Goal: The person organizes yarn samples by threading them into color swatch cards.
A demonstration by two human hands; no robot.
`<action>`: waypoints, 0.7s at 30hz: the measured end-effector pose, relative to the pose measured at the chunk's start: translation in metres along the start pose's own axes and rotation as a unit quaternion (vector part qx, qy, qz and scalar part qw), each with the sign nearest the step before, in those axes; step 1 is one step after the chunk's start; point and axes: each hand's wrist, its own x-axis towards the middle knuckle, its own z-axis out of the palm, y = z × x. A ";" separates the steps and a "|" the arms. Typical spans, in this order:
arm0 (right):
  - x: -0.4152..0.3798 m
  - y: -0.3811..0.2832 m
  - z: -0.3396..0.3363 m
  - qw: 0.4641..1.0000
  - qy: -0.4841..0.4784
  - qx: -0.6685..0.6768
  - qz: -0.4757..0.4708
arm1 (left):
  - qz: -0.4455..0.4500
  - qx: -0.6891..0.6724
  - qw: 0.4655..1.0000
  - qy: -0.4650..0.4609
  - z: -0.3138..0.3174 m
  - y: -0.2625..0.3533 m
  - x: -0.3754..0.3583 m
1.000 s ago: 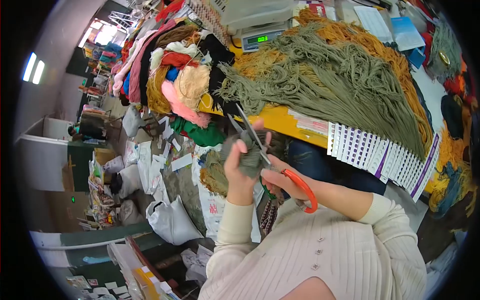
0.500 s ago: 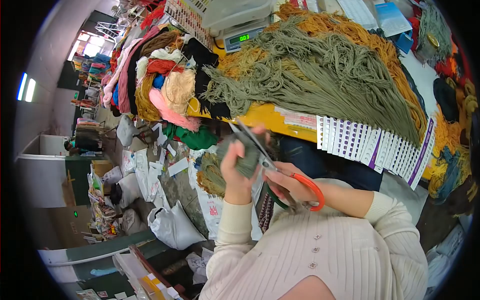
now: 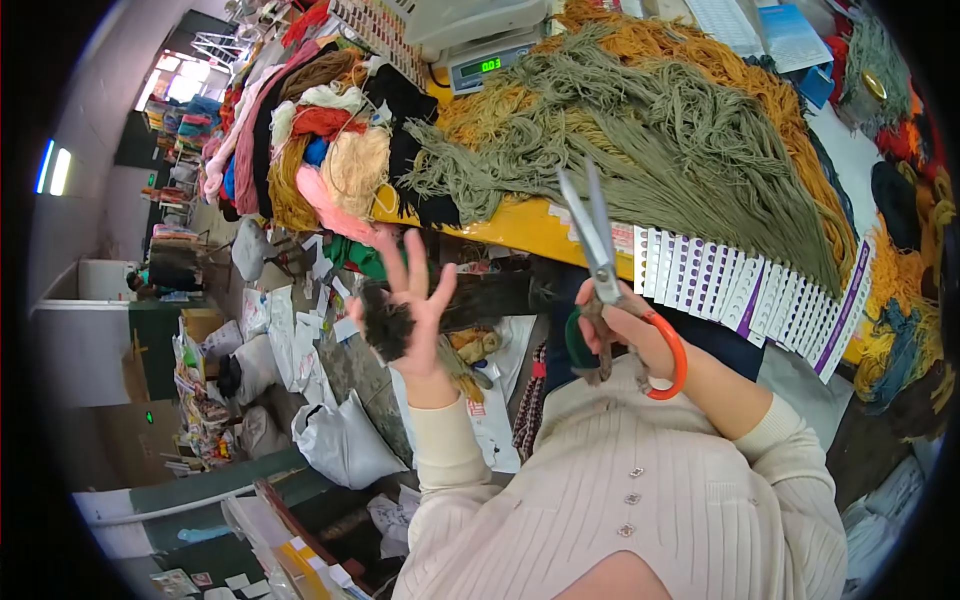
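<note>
My right hand (image 3: 625, 325) grips a pair of scissors (image 3: 597, 235) by its handles, one loop orange and the other dark green. The scissor blades point up toward the table, slightly parted. My left hand (image 3: 415, 310) is open, fingers spread, to the left of the scissors. A dark clump of yarn (image 3: 386, 325) overlaps its palm and thumb side in this view. Beyond both hands, a large heap of grey-green yarn (image 3: 640, 150) lies over orange-brown yarn (image 3: 790, 110) on the yellow table (image 3: 510, 228).
White cards with punched holes (image 3: 710, 275) hang along the table edge. A digital scale (image 3: 490, 67) stands at the back. Skeins of many colours (image 3: 350, 170) pile up at the left. White sacks (image 3: 345, 445) and paper scraps lie on the floor.
My left hand has moved left and opened, away from the scissors. The scissors have swung upright and moved right with my right hand; their blades no longer meet the yarn clump.
</note>
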 end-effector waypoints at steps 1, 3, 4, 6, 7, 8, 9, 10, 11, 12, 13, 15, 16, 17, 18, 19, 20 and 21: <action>-0.003 -0.003 -0.004 1.000 0.003 0.003 0.021 | 0.003 -0.021 1.000 -0.009 0.004 0.001 -0.003; -0.008 -0.004 -0.012 0.999 -0.020 -0.041 -0.027 | -0.030 -0.115 0.991 -0.059 0.005 -0.004 -0.010; -0.011 -0.005 -0.016 0.996 -0.033 -0.066 -0.050 | -0.038 -0.040 0.998 0.007 0.006 -0.016 -0.013; -0.025 -0.020 -0.024 0.995 -0.029 -0.078 -0.056 | 0.096 0.769 0.626 -0.089 0.007 -0.065 -0.019; -0.034 -0.028 -0.024 0.993 -0.002 -0.097 -0.062 | -0.023 0.742 0.664 -0.090 -0.006 -0.087 -0.024; -0.046 -0.042 -0.023 0.990 0.027 -0.118 -0.066 | -0.147 0.711 0.683 -0.078 -0.019 -0.110 -0.028; -0.056 -0.055 -0.029 0.986 0.039 -0.161 -0.032 | -0.260 0.683 0.680 -0.059 -0.033 -0.132 -0.031; -0.066 -0.065 -0.037 0.977 0.052 -0.204 0.006 | -0.465 0.564 0.678 0.076 -0.031 -0.155 -0.032; -0.073 -0.070 -0.046 0.960 0.034 -0.276 0.020 | -0.495 0.579 0.646 0.049 -0.040 -0.176 -0.038; -0.077 -0.077 -0.052 0.940 0.008 -0.333 0.071 | -0.521 0.594 0.613 0.018 -0.051 -0.196 -0.042; -0.078 -0.084 -0.057 0.914 -0.021 -0.386 0.119 | -0.543 0.610 0.576 -0.015 -0.063 -0.210 -0.046; -0.075 -0.090 -0.059 0.867 -0.077 -0.463 0.166 | -0.429 0.624 0.651 -0.056 -0.086 -0.228 -0.057; -0.071 -0.088 -0.064 0.850 -0.083 -0.483 0.193 | -0.366 0.631 0.680 -0.072 -0.095 -0.234 -0.063; -0.064 -0.082 -0.069 0.832 -0.091 -0.502 0.217 | -0.335 0.644 0.681 -0.096 -0.093 -0.234 -0.064; -0.056 -0.081 -0.071 0.814 -0.098 -0.521 0.237 | -0.303 0.657 0.680 -0.120 -0.091 -0.233 -0.063; -0.047 -0.083 -0.070 0.793 -0.086 -0.534 0.281 | -0.269 0.672 0.675 -0.144 -0.090 -0.231 -0.062; -0.034 -0.083 -0.066 0.778 -0.091 -0.542 0.303 | -0.225 0.683 0.676 -0.162 -0.098 -0.234 -0.064; -0.019 -0.082 -0.062 0.763 -0.096 -0.550 0.325 | -0.182 0.692 0.675 -0.179 -0.109 -0.241 -0.068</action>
